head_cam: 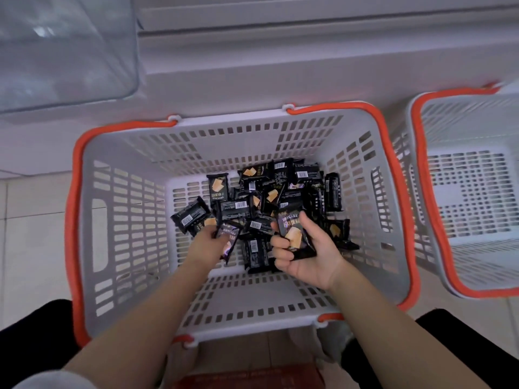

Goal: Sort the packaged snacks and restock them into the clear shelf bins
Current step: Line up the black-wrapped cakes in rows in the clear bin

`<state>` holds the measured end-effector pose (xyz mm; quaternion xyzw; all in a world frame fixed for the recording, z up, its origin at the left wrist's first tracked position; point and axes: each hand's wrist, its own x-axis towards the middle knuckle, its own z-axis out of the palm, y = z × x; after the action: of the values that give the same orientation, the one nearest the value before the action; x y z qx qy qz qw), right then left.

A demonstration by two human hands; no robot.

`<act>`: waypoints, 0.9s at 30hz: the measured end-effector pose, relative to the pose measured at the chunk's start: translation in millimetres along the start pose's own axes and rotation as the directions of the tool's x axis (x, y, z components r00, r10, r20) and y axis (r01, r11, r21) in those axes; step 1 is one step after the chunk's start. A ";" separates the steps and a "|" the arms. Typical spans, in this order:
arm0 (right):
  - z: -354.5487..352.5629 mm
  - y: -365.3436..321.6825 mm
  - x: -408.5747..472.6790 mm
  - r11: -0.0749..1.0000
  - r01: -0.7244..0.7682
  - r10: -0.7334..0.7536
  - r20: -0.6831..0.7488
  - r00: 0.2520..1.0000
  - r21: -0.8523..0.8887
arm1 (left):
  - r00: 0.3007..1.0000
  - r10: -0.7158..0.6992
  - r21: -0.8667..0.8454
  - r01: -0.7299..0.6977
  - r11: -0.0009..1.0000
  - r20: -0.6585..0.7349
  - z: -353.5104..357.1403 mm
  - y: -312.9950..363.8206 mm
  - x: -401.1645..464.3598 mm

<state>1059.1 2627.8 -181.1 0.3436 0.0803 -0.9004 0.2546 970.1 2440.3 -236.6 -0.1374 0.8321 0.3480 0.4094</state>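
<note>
Two baskets (92,220), two hands: left fingers (209,234) pinch one purple packet (229,237), right fingers (282,249) curl round another (295,234).

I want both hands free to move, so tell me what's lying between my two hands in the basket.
In the head view, black snack packets lie piled between the left hand and the right hand, both inside the grey basket.

Two bare forearms reach down into a gray basket (134,175). The left hand (206,240), knuckles up, pinches a dark packet (229,241) near the basket's middle. The right hand (304,254), palm up just beside it, curls around another packet (295,234).
</note>
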 end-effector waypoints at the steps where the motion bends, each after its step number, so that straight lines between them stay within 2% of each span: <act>1: 4.1 2.5 -0.9 1.000 0.019 -0.020 -0.033 0.999 -0.019 | 0.999 -0.033 -0.141 0.035 0.989 0.018 -2.6 5.7 -3.9; 4: 21.4 9.1 -0.7 0.971 0.068 -0.127 -0.254 0.959 -0.229 | 0.992 -0.053 -0.411 0.096 0.906 0.113 -7.3 17.7 -19.6; 7: 28.5 20.9 5.6 0.859 -0.021 -0.271 -0.488 0.830 -0.512 | 0.991 -0.013 -0.484 0.075 0.872 0.131 -5.4 19.3 -33.4; 12: 37.5 38.3 9.4 0.824 0.082 -0.381 -0.440 0.814 -0.561 | 0.986 -0.020 -0.529 0.105 0.842 0.164 0.2 11.6 -48.6; 17: 32.7 46.5 18.5 0.666 0.089 -0.549 -0.407 0.730 -0.741 | 0.978 -0.014 -0.555 0.130 0.821 0.209 6.7 5.5 -53.4; 18: 31.0 47.2 20.7 0.637 0.080 -0.570 -0.398 0.719 -0.767 | 0.974 0.008 -0.550 0.120 0.826 0.225 8.8 5.6 -54.8; 20: 27.5 46.2 25.1 0.567 0.050 -0.587 -0.361 0.725 -0.822 | 0.972 0.098 -0.433 0.004 0.902 0.215 12.4 5.7 -56.4; 22: 24.8 39.6 29.5 0.441 -0.052 -0.573 -0.326 0.752 -0.896 | 0.970 0.146 -0.319 -0.078 0.944 0.194 14.4 4.1 -53.5; 24: 17.0 27.0 34.2 0.193 -0.203 -0.573 -0.278 0.771 -0.960 | 0.972 0.157 -0.236 -0.113 0.965 0.176 13.9 1.1 -47.0; 27: -5.0 0.3 36.5 -0.161 -0.344 -0.630 -0.171 0.757 -0.925 | 0.980 0.135 -0.062 -0.127 0.990 0.144 10.3 -6.4 -33.1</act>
<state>1039.0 2614.4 -208.9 0.2829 0.8477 -0.3658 0.2598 1000.3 2441.0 -218.2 -0.0669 0.7973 0.4051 0.4425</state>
